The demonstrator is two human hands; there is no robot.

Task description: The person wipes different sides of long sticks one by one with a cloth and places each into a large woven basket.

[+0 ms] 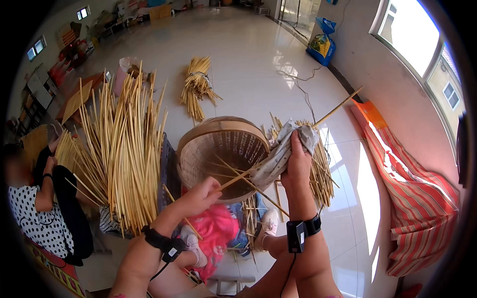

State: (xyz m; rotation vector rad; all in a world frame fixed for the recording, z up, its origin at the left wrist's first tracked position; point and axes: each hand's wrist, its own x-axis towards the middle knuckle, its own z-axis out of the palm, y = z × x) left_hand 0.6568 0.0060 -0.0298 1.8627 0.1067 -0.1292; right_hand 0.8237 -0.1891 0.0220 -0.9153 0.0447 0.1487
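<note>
My left hand (201, 197) pinches one end of a long, pale straw-coloured stalk (238, 176). A grey patterned cloth (274, 164) is wrapped around the stalk further along, and my right hand (298, 160) grips it there. The stalk's far end sticks out of the cloth towards the upper right. Below the stalk stands a round woven basket (223, 128), its open mouth tilted towards me, with a few loose stalks lying across it. What lies at the basket's bottom is partly hidden by my hands and the stalk.
A tall mass of upright stalks (130, 156) leans in a dark crate (169, 164) at left. A tied bundle (197, 85) lies behind the basket, more stalks (322, 178) at right. Pink cloth (212, 231) lies by my feet. A person (44, 201) sits at far left.
</note>
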